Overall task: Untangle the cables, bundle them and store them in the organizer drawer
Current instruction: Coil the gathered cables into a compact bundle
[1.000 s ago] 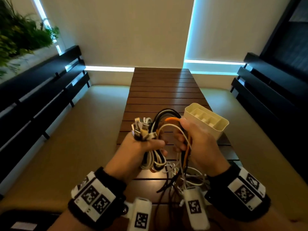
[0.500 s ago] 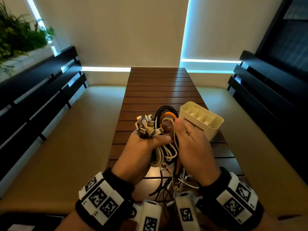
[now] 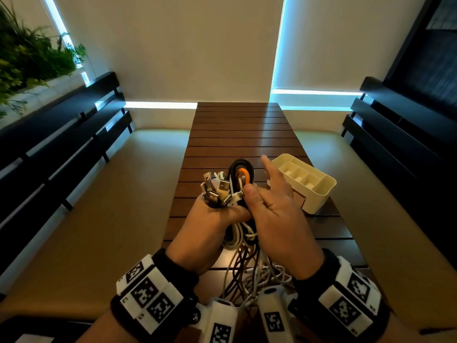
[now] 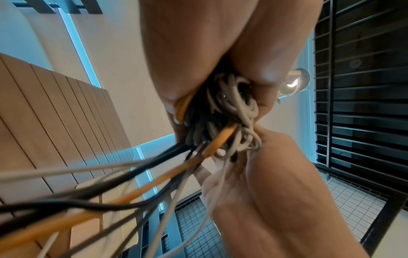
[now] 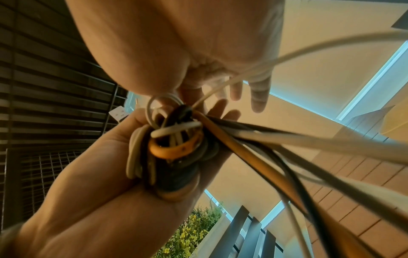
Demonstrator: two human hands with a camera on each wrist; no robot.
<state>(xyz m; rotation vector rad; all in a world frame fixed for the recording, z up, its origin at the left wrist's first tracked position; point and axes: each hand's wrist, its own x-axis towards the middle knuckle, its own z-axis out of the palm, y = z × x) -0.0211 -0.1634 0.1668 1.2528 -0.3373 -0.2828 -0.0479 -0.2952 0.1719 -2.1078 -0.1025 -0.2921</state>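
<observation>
My left hand (image 3: pixel 222 216) grips a coiled bundle of cables (image 3: pixel 241 174), black, white and orange, held above the table. Several USB plugs (image 3: pixel 217 190) stick up out of the fist. My right hand (image 3: pixel 274 201) is beside the bundle with its fingers straight and spread and its thumb against the loops. Loose cable tails (image 3: pixel 249 268) hang from the bundle to the table. The right wrist view shows the looped bundle (image 5: pixel 174 148) in the left palm (image 5: pixel 99 174). The cream organizer drawer (image 3: pixel 319 191), split into compartments, stands just right of my hands.
A slatted brown table (image 3: pixel 237 134) runs away from me. Tan bench cushions (image 3: pixel 111 206) lie on both sides, with black slatted backrests (image 3: pixel 61 134) behind them. A green plant (image 3: pixel 29 53) is at the far left.
My right hand let go of the orange and white loops and straightened its fingers. The left hand kept its grip on the bundle.
</observation>
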